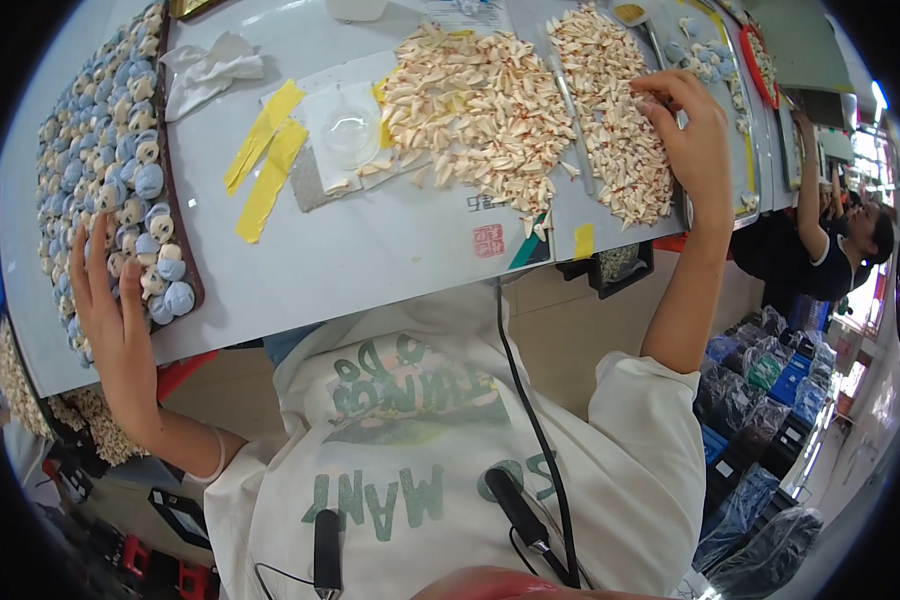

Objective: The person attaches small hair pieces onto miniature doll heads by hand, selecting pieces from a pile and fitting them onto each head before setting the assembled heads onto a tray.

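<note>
My left hand (113, 318) rests over a dark-rimmed tray (192, 262) at the left, its fingers spread among small blue and cream figurine heads (120, 85). No head is plainly gripped in it. At the right, my right hand (698, 140) reaches over a heap of small pointed cream pieces with reddish marks (625, 150). Its fingers are bent, thumb and fingertips apart at the heap's edge, and I see nothing held between them. A larger heap of the same pieces (480, 110) lies left of it, beyond a thin grey divider (570, 115).
Between the tray and heaps are yellow tape strips (272, 180), a clear round dish (352, 135) and a crumpled white cloth (213, 72). More blue heads (705, 62) lie in a far-right tray near a red-rimmed basket (760, 65). Another person (840, 235) works at the right.
</note>
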Available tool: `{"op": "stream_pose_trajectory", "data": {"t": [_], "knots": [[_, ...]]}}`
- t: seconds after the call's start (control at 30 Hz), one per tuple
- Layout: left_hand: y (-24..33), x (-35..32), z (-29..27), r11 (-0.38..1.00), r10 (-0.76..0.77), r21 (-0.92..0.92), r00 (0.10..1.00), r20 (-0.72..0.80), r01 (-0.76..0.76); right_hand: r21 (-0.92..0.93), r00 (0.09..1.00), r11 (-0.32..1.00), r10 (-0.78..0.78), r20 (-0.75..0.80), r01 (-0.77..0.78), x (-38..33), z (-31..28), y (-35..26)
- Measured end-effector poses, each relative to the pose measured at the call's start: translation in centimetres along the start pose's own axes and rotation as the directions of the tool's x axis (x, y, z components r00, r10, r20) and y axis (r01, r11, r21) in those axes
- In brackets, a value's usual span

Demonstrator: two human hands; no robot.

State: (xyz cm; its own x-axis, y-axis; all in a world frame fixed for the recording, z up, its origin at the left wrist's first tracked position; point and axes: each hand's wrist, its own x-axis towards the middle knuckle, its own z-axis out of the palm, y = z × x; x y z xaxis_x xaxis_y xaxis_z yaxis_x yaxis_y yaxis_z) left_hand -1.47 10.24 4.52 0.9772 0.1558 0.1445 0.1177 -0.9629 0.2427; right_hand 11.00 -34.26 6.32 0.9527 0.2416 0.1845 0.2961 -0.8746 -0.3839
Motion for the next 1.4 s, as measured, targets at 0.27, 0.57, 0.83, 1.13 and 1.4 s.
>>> {"op": "stream_pose_trajectory", "data": {"t": [0.27, 0.57, 0.83, 1.13, 1.4], "knots": [[-2.3, 1.2, 1.0, 0.998, 0.007, -0.063, 0.995, -0.1, -0.014, -0.045, 0.995, 0.995, -0.094, -0.026, 0.093, 0.2, 0.6, 0.6], [-1.2, 1.1, -0.5, 0.996, -0.056, -0.076, 0.966, -0.253, 0.038, -0.373, 0.974, 0.905, -0.225, -0.017, 0.203, 0.3, 1.4, -1.6], [-2.1, 2.1, -0.6, 0.995, -0.099, -0.048, 0.953, -0.287, 0.089, -0.372, 0.985, 0.915, -0.172, -0.009, 0.156, -0.1, 1.0, -1.1], [-0.6, 0.9, -1.3, 0.748, -0.148, -0.653, 0.929, -0.338, -0.118, -0.309, 0.972, 0.935, -0.213, -0.099, 0.173, 0.1, 0.7, -1.1], [5.9, -1.0, 1.3, 0.308, 0.086, -0.933, 0.982, -0.168, -0.186, -0.224, 0.933, 0.951, -0.267, -0.241, 0.215, 0.0, 0.5, -0.7]]}}
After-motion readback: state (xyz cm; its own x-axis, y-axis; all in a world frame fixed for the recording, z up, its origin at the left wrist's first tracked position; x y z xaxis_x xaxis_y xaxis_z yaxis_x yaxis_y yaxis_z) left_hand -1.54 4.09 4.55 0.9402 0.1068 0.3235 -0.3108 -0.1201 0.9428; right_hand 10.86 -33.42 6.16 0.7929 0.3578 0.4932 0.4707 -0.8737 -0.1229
